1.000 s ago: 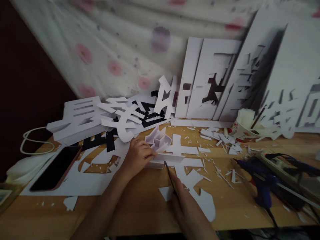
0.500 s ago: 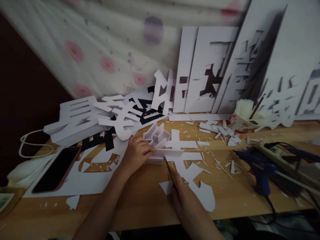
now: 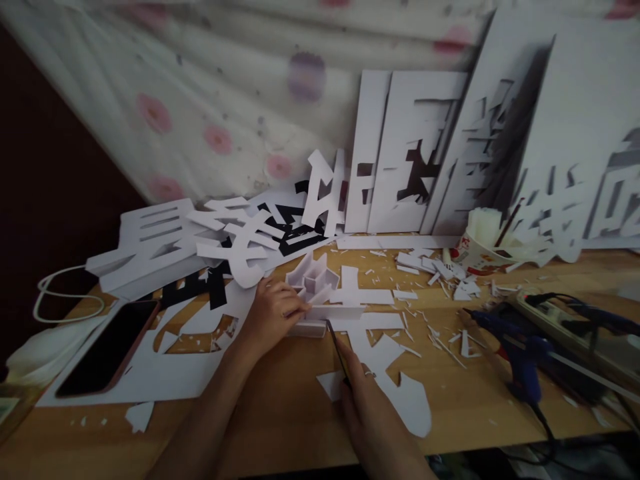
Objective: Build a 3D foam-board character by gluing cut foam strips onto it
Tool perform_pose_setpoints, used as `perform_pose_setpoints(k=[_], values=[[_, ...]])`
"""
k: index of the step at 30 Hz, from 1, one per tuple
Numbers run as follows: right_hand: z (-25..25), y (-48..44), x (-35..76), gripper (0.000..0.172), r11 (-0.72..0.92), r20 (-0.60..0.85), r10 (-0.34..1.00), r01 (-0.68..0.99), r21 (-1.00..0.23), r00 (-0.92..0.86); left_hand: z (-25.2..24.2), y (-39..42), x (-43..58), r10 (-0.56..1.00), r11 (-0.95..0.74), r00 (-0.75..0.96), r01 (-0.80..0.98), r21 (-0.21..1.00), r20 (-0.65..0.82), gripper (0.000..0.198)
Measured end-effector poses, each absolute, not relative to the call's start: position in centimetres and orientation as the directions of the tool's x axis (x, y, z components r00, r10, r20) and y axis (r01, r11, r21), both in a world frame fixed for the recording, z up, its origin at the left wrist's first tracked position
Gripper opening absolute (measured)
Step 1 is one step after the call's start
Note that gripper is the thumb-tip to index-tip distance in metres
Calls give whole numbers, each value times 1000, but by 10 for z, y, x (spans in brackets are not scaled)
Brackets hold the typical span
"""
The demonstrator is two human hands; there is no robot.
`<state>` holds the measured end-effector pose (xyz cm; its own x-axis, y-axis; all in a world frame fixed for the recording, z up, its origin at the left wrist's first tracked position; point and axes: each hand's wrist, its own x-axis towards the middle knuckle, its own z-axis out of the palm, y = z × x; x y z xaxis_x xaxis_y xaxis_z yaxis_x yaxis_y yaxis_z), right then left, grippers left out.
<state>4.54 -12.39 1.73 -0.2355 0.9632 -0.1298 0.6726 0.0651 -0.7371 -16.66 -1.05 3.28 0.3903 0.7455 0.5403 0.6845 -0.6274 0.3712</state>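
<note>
My left hand (image 3: 277, 308) is closed at the near left corner of a small white foam-board shape (image 3: 314, 280) with raised walls. Its fingertips pinch the left end of a long white strip (image 3: 340, 312) that stands on edge along the shape's near side. My right hand (image 3: 369, 407), with a ring on one finger, grips a slim dark craft knife (image 3: 339, 350). The knife's tip points up and left, by the lower edge of the strip; I cannot tell whether it touches. Flat white cut-out pieces (image 3: 407, 393) lie beside and under my right hand.
White and black cut-out characters (image 3: 245, 250) pile up at the back left, by a phone (image 3: 107, 347). Cut-out boards (image 3: 370, 153) lean against the curtain. To the right are a paper tub (image 3: 480, 250), a blue glue gun (image 3: 523, 357) with its cord and a power strip (image 3: 545, 313). Scraps litter the wooden table.
The view has tilted up slightly, so the things on the table sit a little lower. Both hands keep nearly the same hold, and the knife tip stays by the strip.
</note>
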Motion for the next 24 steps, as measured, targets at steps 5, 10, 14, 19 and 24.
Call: perform_pose_setpoints(k=[5, 10, 14, 19, 24], values=[[12, -123, 45, 65, 53, -158, 956, 677, -734, -246, 37, -12, -167, 758, -621, 409, 690, 371, 508, 11], [9, -121, 47, 64, 93, -97, 963, 647, -757, -251, 38, -13, -167, 778, -605, 409, 692, 393, 478, 10], [29, -123, 44, 57, 147, 3, 972, 604, -783, -234, 38, -13, -167, 783, -601, 400, 684, 415, 476, 10], [67, -123, 47, 49, 110, 192, 968, 415, -903, 162, 35, -11, -167, 796, -585, 364, 665, 463, 483, 11], [60, -87, 73, 39, 15, 139, 936, 359, -933, 324, 35, -12, -164, 825, -547, 308, 650, 528, 474, 9]])
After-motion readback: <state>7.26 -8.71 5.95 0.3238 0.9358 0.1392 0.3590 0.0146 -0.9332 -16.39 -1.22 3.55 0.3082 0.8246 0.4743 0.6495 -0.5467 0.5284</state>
